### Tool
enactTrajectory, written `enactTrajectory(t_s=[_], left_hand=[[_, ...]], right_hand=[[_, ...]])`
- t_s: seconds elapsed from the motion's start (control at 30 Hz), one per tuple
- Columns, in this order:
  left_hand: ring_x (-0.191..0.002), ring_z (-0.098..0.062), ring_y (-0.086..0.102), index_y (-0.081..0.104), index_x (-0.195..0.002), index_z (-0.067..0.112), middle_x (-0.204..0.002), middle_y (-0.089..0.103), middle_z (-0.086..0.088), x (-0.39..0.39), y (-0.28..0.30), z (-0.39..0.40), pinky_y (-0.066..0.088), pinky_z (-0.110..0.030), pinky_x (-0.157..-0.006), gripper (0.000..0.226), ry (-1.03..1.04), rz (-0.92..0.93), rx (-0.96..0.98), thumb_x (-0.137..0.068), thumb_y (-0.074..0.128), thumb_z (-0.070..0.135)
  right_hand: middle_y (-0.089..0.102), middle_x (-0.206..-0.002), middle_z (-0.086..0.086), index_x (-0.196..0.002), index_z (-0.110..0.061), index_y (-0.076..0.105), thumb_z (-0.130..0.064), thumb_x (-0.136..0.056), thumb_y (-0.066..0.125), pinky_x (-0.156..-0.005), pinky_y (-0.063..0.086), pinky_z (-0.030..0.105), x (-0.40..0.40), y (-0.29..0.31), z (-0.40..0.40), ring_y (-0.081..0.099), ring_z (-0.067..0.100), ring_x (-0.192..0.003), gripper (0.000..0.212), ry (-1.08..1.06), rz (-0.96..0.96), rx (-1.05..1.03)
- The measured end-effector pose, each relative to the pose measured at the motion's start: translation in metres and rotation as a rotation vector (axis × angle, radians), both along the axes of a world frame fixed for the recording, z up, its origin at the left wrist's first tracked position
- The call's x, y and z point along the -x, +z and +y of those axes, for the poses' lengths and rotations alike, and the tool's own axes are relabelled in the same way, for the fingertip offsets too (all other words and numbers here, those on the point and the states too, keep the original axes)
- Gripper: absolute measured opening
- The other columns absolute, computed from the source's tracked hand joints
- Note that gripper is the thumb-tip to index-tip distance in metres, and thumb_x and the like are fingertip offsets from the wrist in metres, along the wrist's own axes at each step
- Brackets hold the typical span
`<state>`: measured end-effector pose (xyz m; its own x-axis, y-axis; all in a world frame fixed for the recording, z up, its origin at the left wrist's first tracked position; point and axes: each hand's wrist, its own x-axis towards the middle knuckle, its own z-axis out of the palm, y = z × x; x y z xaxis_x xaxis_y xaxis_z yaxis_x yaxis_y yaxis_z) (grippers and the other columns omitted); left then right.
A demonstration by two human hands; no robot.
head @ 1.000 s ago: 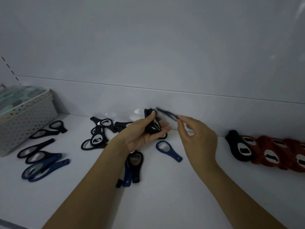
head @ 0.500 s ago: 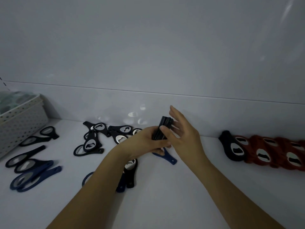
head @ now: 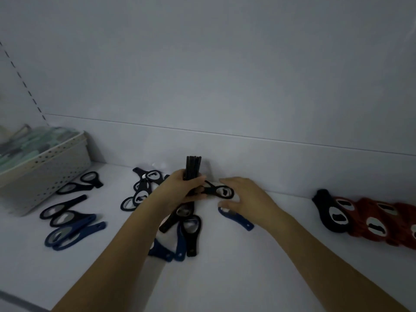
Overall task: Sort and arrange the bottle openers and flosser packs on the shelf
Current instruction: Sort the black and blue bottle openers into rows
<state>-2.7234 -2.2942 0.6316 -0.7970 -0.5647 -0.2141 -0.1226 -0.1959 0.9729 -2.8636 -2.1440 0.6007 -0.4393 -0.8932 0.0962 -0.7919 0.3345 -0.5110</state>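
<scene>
Black bottle openers, perforated white basket

A dim white shelf meets a plain white back wall with 1 horizontal seam.

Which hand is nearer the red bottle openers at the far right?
Right. The right hand reaches mid-shelf, still apart from the red bottle openers; the left hand is farther left.

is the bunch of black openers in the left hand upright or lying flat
Upright. The left hand grips the stack of black openers near its base, and their ends stick straight up above the fingers, edge-on to the camera.
</scene>
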Motion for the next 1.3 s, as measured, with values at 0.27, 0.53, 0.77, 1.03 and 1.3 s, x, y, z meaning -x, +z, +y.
enactTrajectory(t_s=[0.27,0.53,0.77,1.03,1.3], left_hand=[[-0.094,-0.025,0.066,0.060,-0.107,-0.003,-0.104,0.063,-0.019,-0.014,-0.011,0.003,0.060,-0.034,-0.078,0.019,0.158,0.228,-0.314,-0.095,0.061,0.012],[-0.117,-0.040,0.062,0.049,-0.128,-0.011,-0.129,0.057,-0.034,-0.009,-0.006,0.016,0.057,-0.046,-0.089,0.045,0.042,0.345,-0.542,-0.103,0.046,0.026],[-0.114,-0.037,0.064,0.053,-0.131,-0.001,-0.128,0.062,-0.025,-0.010,-0.009,0.028,0.056,-0.053,-0.088,0.038,-0.131,0.217,-0.444,-0.100,0.053,0.020],[-0.097,-0.024,0.070,0.061,-0.119,0.003,-0.112,0.068,-0.012,0.004,-0.005,0.056,0.059,-0.033,-0.083,0.032,-0.337,0.002,-0.095,-0.088,0.068,0.000],[-0.078,-0.019,0.073,0.058,-0.104,0.012,-0.097,0.061,-0.005,0.066,0.004,0.107,0.060,-0.032,-0.075,0.025,-0.609,-0.321,0.657,-0.085,0.074,0.011]], right_hand=[[0.064,-0.077,-0.005,-0.081,-0.025,0.068,-0.031,-0.083,0.072,-0.064,0.051,0.026,0.002,0.000,-0.032,0.063,0.015,-0.073,0.008,-0.102,-0.024,0.093],[0.071,-0.078,-0.018,-0.087,-0.034,0.072,-0.065,-0.080,0.056,-0.067,0.052,0.023,-0.046,0.024,-0.019,0.064,-0.003,-0.075,0.036,-0.185,-0.013,0.482],[0.070,-0.080,-0.008,-0.083,-0.019,0.075,-0.061,-0.095,0.027,-0.079,0.051,0.032,-0.030,0.017,-0.002,0.060,0.005,-0.082,0.065,-0.024,0.037,0.436],[0.065,-0.091,-0.014,-0.098,-0.026,0.069,-0.052,-0.094,0.038,-0.079,0.051,0.028,-0.010,-0.002,0.088,0.059,0.003,-0.086,0.041,-0.166,0.038,0.314],[0.055,-0.113,-0.016,-0.119,-0.027,0.063,-0.053,-0.093,0.032,-0.085,0.047,0.021,-0.008,-0.017,0.181,0.047,0.001,-0.101,0.048,-0.125,0.335,0.033]])
